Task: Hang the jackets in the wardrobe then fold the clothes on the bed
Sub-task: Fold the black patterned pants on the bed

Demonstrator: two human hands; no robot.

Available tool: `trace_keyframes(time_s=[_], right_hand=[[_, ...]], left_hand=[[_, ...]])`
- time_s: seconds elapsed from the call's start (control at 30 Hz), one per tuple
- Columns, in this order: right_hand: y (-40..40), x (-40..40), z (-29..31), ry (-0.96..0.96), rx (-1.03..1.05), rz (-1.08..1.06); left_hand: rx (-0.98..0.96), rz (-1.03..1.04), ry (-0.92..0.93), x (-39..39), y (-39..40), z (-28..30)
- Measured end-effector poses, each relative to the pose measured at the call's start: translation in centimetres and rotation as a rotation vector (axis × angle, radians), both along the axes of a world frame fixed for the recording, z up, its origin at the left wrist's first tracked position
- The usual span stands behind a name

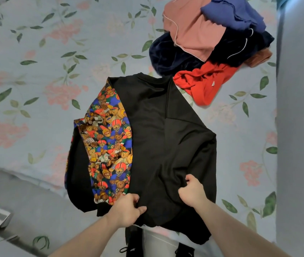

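You have the black garment [158, 138] spread flat on the bed [36, 71], its near hem hanging just over the bed's edge toward you, which puts the part you need within easy reach. Your left hand [127, 208] pinches the black cloth at the hem, close beside the teddy-bear print panel [108, 145], and your right hand [192, 190] has its fingers curled into a bunch of the same cloth a little further up and to the right. Both hands hold fabric, neither is spread wide.

That paired grip on the near edge looks like the start of a fold: holding two points lets you lift the hem evenly and carry it up the garment without it twisting (the wrinkles around your right hand suggest the cloth is already gathering there).

The rest of the clothes wait in a loose pile [212, 34] at the far right of the bed, well apart from your hands, with the red garment [203, 82] lying nearest the black one, so they stay out of the way of the fold.
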State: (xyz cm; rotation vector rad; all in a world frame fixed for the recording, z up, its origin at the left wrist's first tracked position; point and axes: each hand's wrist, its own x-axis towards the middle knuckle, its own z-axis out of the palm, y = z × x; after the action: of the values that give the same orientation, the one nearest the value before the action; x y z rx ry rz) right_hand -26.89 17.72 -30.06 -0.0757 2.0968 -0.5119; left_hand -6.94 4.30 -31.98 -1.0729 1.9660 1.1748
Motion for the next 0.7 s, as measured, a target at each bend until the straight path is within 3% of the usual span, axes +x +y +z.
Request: trace_keyframes(time_s=[0.1, 0.27, 0.43, 0.53, 0.63, 0.7], right_hand=[[1.1, 0.4, -0.6, 0.106, 0.012, -0.033], [1.1, 0.4, -0.2, 0.340, -0.125, -0.180], [2.1, -0.1, -1.8, 0.222, 0.042, -0.079], [0.9, 0.3, -0.7, 0.463, -0.096, -0.137], [0.1, 1.2, 0.2, 0.735, -0.222, 0.141], [-0.1, 2.2, -0.1, 0.703, -0.220, 0.326]], left_hand=[[0.014, -0.034, -0.038, -0.5, -1.0, 0.0], [-0.188, 0.055, 0.126, -2.8, -1.0, 0.9], [-0.115, -0.186, -0.015, -4.1, -1.3, 0.5], [-0.249, 0.022, 0.163, -5.4, -3.0, 1.6], [-0.544, 0.197, 0.394, -5.1, -5.8, 2.9], [-0.729, 0.125, 0.410, -3.7, -7.7, 2.6]])
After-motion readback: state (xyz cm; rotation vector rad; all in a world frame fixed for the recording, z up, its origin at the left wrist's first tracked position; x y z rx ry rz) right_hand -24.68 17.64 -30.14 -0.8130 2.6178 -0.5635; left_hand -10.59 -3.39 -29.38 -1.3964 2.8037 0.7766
